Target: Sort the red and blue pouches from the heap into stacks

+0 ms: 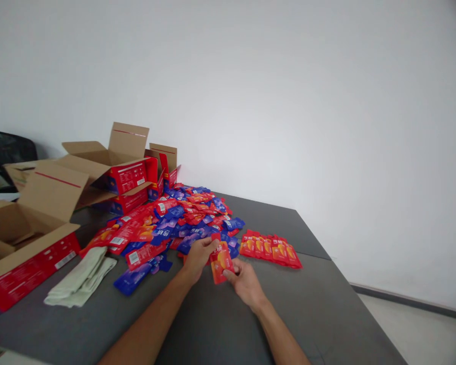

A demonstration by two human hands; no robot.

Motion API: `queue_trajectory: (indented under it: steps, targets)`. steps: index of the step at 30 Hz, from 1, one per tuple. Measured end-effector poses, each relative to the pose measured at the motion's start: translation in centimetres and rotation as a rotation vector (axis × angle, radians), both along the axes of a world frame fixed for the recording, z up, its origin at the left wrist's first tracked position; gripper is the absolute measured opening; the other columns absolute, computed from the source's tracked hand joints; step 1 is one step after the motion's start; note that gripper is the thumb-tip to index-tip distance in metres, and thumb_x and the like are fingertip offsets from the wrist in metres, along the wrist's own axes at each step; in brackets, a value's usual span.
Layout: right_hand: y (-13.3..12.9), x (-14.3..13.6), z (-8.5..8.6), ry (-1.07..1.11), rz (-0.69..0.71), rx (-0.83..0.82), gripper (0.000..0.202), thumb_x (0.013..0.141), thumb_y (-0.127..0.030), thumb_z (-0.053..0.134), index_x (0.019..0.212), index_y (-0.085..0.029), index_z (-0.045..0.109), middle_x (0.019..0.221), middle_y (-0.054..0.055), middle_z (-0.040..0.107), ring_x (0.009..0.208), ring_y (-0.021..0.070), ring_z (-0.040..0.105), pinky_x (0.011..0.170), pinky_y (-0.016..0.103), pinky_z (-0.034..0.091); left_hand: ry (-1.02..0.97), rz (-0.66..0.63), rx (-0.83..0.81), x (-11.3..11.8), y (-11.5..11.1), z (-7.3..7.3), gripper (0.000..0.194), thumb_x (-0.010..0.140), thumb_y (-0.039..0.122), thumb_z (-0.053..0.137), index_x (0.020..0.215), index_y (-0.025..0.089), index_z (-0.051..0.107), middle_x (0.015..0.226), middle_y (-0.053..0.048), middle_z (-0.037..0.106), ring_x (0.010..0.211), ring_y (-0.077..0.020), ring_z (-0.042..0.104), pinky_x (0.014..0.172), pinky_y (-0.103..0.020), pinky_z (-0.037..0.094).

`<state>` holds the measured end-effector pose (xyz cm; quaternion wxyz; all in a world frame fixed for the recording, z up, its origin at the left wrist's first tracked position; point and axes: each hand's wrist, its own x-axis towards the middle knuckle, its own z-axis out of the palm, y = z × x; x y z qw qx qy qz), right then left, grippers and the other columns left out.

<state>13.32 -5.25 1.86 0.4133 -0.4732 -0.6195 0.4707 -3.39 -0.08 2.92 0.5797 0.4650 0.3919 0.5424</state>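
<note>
Between my two hands is a red pouch (220, 262) with an orange fruit picture and white lettering, held above the dark table. My left hand (200, 257) pinches its upper left edge near the cap end. The fingers of my right hand (245, 280) close on its lower right edge. Just right of the hands, several red pouches (268, 248) lie in an overlapping row. A large mixed pile of red and blue pouches (170, 223) spreads behind and left of my left hand. One blue pouch (132, 279) lies at the pile's near edge.
Open cardboard boxes with red printed sides stand at the left, one in front (33, 268) and others behind (127, 175). A folded pale green cloth (79, 280) lies beside the front box. The grey table (307, 304) meets a white wall; a black chair (12, 149) is far left.
</note>
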Motion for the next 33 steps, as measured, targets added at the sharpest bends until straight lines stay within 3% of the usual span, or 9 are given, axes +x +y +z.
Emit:
queue_trajectory:
  steps: [5,12,16,19,22,25,29,31,33]
  targets:
    - [0.3,-0.2,-0.6,0.009,0.02,-0.05,0.039,0.075,-0.053,0.07,0.084,-0.016,0.063,0.069,-0.001,0.06,0.061,0.0125,0.051,0.057,0.022,0.038,-0.048,0.101,-0.033,0.3,0.4,-0.4,0.028,0.07,0.042,0.071,0.072,0.014,0.065,0.063,0.0,0.063,0.052,-0.0108,0.053,0.051,-0.023,0.039]
    - [0.4,-0.4,-0.5,0.034,0.052,-0.051,0.033,0.077,-0.048,0.068,0.081,-0.015,0.063,0.062,-0.005,0.053,0.052,0.0074,0.037,0.05,0.02,0.025,-0.245,0.132,-0.123,0.9,0.8,-1.2,0.028,0.065,0.039,0.075,0.073,0.015,0.063,0.063,0.001,0.063,0.052,-0.0114,0.055,0.054,-0.024,0.043]
    - [0.4,0.1,-0.2,0.059,-0.025,-0.049,0.039,0.075,-0.052,0.069,0.088,-0.015,0.066,0.067,-0.003,0.059,0.054,0.0088,0.042,0.05,0.02,0.028,-0.217,0.131,-0.107,1.1,0.6,-1.1,0.037,0.069,0.049,0.074,0.076,0.015,0.064,0.067,0.0,0.065,0.055,-0.012,0.057,0.055,-0.025,0.045]
    - [0.8,1.3,-0.2,0.099,-0.141,-0.022,0.042,0.073,-0.054,0.07,0.09,-0.016,0.066,0.068,-0.001,0.061,0.055,0.0107,0.047,0.051,0.021,0.032,-0.13,0.08,-0.111,1.9,0.1,-0.9,0.043,0.073,0.052,0.071,0.095,0.015,0.065,0.083,-0.005,0.07,0.066,-0.0154,0.064,0.062,-0.027,0.05]
    - [1.2,3.2,0.0,0.117,-0.281,0.03,0.046,0.075,-0.058,0.067,0.09,-0.015,0.066,0.07,0.001,0.064,0.06,0.0138,0.052,0.054,0.022,0.038,-0.021,0.024,-0.149,3.7,-0.7,-1.2,0.066,0.067,0.035,0.078,0.125,0.018,0.052,0.098,-0.008,0.07,0.075,-0.0174,0.067,0.066,-0.029,0.053]
    - [1.6,4.9,0.0,0.102,-0.367,0.054,0.05,0.078,-0.062,0.061,0.093,-0.014,0.066,0.073,0.004,0.066,0.062,0.0162,0.056,0.055,0.024,0.041,0.052,-0.05,-0.014,6.4,-1.0,-1.5,0.087,0.062,0.016,0.076,0.14,0.022,0.038,0.1,-0.007,0.069,0.074,-0.0157,0.067,0.065,-0.027,0.052]
    - [2.3,7.2,0.1,-0.03,-0.42,0.105,0.051,0.085,-0.058,0.053,0.105,-0.013,0.065,0.083,0.008,0.07,0.074,0.0209,0.062,0.067,0.029,0.047,0.053,-0.146,0.083,10.5,0.2,-1.5,0.057,0.065,0.01,0.066,0.12,0.016,0.058,0.094,-0.008,0.072,0.077,-0.0172,0.067,0.068,-0.028,0.053]
    - [2.8,8.9,0.1,-0.218,-0.564,0.137,0.052,0.087,-0.054,0.049,0.111,-0.011,0.065,0.091,0.012,0.07,0.082,0.0241,0.062,0.077,0.034,0.048,0.064,-0.081,0.043,12.6,1.3,-1.5,0.047,0.063,0.008,0.065,0.11,0.014,0.064,0.088,-0.008,0.072,0.074,-0.0177,0.067,0.066,-0.028,0.053]
    - [3.1,10.9,-0.1,-0.446,-0.757,0.243,0.047,0.092,-0.044,0.042,0.119,-0.012,0.064,0.113,0.015,0.066,0.104,0.0269,0.057,0.094,0.04,0.042,0.097,-0.055,0.001,14.5,2.3,-1.6,0.044,0.061,0.007,0.065,0.104,0.014,0.067,0.084,-0.007,0.073,0.075,-0.0187,0.067,0.065,-0.028,0.053]
